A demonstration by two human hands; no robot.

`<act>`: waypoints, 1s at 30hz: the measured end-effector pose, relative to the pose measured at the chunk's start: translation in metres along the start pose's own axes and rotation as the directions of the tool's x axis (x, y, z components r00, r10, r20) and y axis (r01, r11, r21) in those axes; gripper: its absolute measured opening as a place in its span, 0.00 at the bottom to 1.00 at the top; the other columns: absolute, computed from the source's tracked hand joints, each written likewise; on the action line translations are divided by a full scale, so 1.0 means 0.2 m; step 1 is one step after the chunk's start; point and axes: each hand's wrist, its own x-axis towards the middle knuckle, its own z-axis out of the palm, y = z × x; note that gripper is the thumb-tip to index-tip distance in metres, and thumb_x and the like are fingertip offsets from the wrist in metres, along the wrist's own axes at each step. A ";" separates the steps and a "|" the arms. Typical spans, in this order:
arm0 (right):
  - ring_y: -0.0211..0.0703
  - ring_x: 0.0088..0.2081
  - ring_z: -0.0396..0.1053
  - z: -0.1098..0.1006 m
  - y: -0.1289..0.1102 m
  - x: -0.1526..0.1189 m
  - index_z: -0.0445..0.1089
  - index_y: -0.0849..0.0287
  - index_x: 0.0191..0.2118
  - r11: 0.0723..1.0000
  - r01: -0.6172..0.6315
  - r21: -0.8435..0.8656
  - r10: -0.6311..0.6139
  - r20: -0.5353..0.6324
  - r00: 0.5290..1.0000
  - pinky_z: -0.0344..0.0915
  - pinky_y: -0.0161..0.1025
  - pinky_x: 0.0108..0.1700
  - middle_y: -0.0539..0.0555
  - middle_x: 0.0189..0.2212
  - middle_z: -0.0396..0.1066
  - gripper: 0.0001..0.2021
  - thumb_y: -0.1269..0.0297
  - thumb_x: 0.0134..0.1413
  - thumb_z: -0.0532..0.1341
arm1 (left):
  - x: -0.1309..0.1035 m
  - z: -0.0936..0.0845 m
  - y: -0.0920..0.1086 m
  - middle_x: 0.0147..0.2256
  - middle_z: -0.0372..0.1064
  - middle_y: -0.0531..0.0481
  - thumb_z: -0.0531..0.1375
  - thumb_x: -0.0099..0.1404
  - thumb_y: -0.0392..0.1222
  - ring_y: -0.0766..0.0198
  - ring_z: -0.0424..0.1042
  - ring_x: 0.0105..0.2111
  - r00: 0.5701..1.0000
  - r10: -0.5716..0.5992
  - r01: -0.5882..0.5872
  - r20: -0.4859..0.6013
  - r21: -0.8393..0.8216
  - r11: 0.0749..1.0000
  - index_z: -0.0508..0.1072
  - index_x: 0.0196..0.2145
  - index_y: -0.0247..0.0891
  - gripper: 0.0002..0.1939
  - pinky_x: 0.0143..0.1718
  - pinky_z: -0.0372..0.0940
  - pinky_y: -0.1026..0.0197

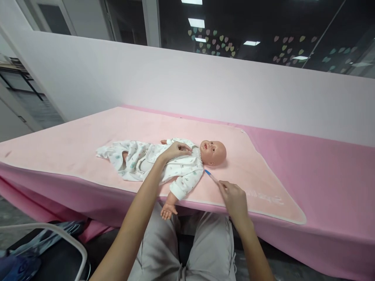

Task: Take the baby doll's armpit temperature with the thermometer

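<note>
A baby doll (215, 153) lies on its back, its head to the right, with its mouth part open. It wears a white patterned romper (181, 169); one doll hand (169, 210) hangs over the front edge. My left hand (177, 150) rests over the doll's chest, thumb and fingers drawn together on the romper near the collar. Just in front of the doll's head, my right hand (233, 195) pinches a slim pale stick with a blue tip (211, 176). The blue tip points toward the doll's shoulder and neck; its exact kind is unclear.
A peach mat (88, 128) lies over a pink tablecloth (331, 179). Behind the table runs a white wall (205, 89) below dark windows with heart stickers. At lower left stands a chair with a pale metal armrest (67, 234) and blue cloth on it.
</note>
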 end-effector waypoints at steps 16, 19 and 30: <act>0.42 0.37 0.69 0.08 -0.36 0.63 0.69 0.57 0.36 0.918 0.377 0.122 -0.383 0.027 0.923 0.58 0.35 0.35 0.53 0.37 0.72 0.10 0.70 0.57 0.51 | -0.01 -0.01 -0.02 0.27 0.75 0.46 0.63 0.50 0.38 0.61 0.71 0.30 0.999 0.001 -0.009 -0.043 -0.182 0.983 0.79 0.27 0.36 0.06 0.32 0.63 0.63; 0.42 0.36 0.68 0.17 -0.39 0.69 0.69 0.58 0.35 0.908 0.355 0.224 -0.347 -0.076 0.935 0.59 0.36 0.36 0.54 0.35 0.71 0.10 0.70 0.56 0.50 | 0.00 -0.01 -0.03 0.25 0.73 0.49 0.61 0.50 0.34 0.64 0.70 0.28 0.998 0.025 -0.036 -0.059 -0.201 0.979 0.78 0.27 0.36 0.06 0.32 0.62 0.64; 0.44 0.39 0.67 0.35 -0.37 0.59 0.67 0.61 0.41 0.896 0.304 0.323 -0.236 -0.233 0.943 0.62 0.36 0.40 0.59 0.39 0.71 0.13 0.70 0.54 0.49 | 0.01 -0.01 -0.04 0.25 0.73 0.47 0.62 0.48 0.34 0.64 0.69 0.27 0.995 -0.020 0.000 -0.099 -0.204 0.979 0.78 0.27 0.34 0.07 0.30 0.62 0.64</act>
